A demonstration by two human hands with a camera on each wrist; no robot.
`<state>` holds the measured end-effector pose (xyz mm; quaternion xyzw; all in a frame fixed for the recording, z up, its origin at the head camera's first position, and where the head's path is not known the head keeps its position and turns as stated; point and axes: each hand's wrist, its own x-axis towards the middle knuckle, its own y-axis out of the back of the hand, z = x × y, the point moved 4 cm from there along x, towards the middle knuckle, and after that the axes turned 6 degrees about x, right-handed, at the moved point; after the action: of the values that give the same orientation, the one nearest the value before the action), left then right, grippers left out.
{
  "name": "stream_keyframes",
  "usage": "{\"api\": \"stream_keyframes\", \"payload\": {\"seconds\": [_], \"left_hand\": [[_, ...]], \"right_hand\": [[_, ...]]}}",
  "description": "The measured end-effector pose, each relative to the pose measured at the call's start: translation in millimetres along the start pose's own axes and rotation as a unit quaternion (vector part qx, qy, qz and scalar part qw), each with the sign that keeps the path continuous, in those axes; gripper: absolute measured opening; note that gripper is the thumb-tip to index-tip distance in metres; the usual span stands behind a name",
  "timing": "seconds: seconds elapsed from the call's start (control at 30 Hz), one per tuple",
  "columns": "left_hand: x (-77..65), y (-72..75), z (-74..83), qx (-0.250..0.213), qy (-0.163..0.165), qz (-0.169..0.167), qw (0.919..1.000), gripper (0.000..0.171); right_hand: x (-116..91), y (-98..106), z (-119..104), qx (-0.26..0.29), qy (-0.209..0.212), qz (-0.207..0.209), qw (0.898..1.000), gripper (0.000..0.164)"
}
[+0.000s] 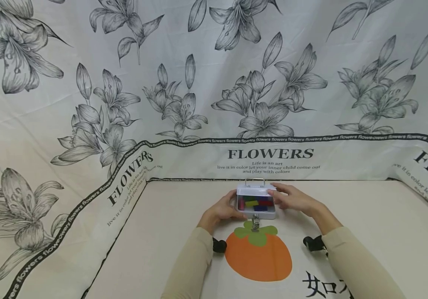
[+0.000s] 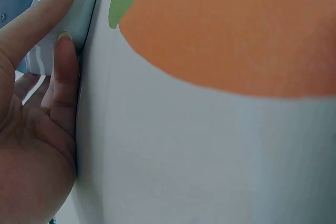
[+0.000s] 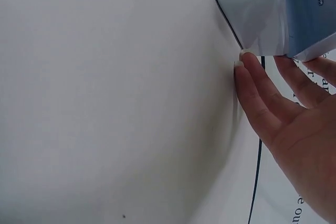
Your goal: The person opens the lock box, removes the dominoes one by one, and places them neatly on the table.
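A small white metal box sits on the table with its lid raised and the wire handle at the top. Inside lie several red, yellow, green and blue pieces, too small to identify. A metal latch hangs at the front. My left hand grips the box's left side, thumb along the front wall and fingers around the corner. At the right, my right hand holds the lid's edge, thumb in front and fingers behind. Some fingertips touch the box's back corner in the right wrist view.
A pale cloth covers the table, printed with an orange persimmon and black characters near my right sleeve. Behind the box rises a flower-printed curtain. Black straps are on both wrists.
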<state>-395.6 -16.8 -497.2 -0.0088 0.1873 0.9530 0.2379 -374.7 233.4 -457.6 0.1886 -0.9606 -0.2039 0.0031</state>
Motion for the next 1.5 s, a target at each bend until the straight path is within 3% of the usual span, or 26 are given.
{"api": "stream_keyframes", "payload": {"seconds": [0.63, 0.9, 1.23, 1.5], "left_hand": [[0.1, 0.9, 0.3, 0.013, 0.018, 0.006, 0.9997, 0.104], [0.7, 1.1, -0.6, 0.016, 0.012, 0.005, 0.9998, 0.104], [1.8, 1.4, -3.9, 0.024, 0.024, -0.001, 0.9994, 0.107], [0.5, 0.5, -0.3, 0.0, 0.03, 0.0, 0.9996, 0.108]], "right_hand": [[12.7, 1.1, -5.0, -0.022, -0.021, 0.046, 0.999, 0.076], [16.0, 1.6, -5.2, -0.021, -0.028, 0.061, 0.998, 0.08], [22.3, -2.3, -10.3, -0.052, -0.038, 0.092, 0.994, 0.082], [26.8, -0.4, -9.7, -0.081, -0.031, 0.136, 0.987, 0.09]]}}
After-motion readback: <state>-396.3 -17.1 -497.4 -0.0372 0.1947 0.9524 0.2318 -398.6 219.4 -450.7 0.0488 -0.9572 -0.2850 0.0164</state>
